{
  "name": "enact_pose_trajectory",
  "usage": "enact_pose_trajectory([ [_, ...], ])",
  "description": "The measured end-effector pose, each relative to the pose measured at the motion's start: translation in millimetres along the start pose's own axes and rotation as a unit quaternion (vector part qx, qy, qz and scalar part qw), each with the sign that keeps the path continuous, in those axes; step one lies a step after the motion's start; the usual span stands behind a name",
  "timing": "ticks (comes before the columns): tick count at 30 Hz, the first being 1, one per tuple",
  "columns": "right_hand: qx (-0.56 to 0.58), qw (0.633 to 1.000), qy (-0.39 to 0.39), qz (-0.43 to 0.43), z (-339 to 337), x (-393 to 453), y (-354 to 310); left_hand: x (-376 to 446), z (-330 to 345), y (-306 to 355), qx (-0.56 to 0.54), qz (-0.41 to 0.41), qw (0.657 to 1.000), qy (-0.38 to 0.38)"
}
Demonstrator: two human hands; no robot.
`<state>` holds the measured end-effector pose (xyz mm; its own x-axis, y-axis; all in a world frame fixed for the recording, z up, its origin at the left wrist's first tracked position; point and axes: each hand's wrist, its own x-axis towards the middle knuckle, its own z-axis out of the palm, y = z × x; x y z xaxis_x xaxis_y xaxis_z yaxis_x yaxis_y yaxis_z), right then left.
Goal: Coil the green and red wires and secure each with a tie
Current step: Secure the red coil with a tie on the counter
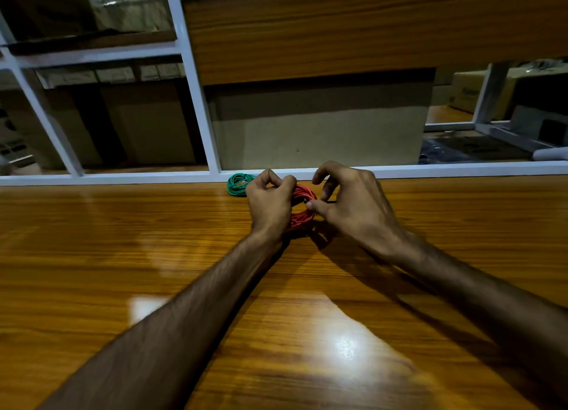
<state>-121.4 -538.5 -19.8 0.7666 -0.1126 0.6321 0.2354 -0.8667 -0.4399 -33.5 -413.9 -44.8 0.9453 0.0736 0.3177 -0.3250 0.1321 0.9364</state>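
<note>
Ahead, I see the wooden table [153, 256], glossy with glare patches, running to a white frame rail [123, 177] at its far edge; broad bare surface lies on both sides of my forearms. Beyond the rail stand shelves with cardboard boxes [319, 127], dim and hard to make out. My left hand [269, 205] curls round the red wire coil [302, 206], hiding its left half. My right hand [353, 202] pinches at the coil's right side; the tie itself is too small to discern. The green wire coil [237, 184] lies by the rail, partly behind my left hand.
</note>
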Motion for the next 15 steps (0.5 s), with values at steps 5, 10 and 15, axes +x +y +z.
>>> enact_pose_trajectory([
  [5, 0.059, 0.998, -0.006, 0.031, 4.3, -0.3, 2.4, 0.6, 1.5, -1.5, -0.001, 0.020, 1.000, -0.002],
  [10, 0.089, 0.995, -0.007, 0.037, 7.2, -2.0, 2.0, -1.2, 3.7, -4.5, -0.002, 0.037, 0.999, 0.015],
  [15, 0.087, 0.996, 0.003, 0.003, 12.7, -6.1, -1.7, 0.2, 4.2, -6.0, 0.005, 0.057, 0.998, 0.040],
])
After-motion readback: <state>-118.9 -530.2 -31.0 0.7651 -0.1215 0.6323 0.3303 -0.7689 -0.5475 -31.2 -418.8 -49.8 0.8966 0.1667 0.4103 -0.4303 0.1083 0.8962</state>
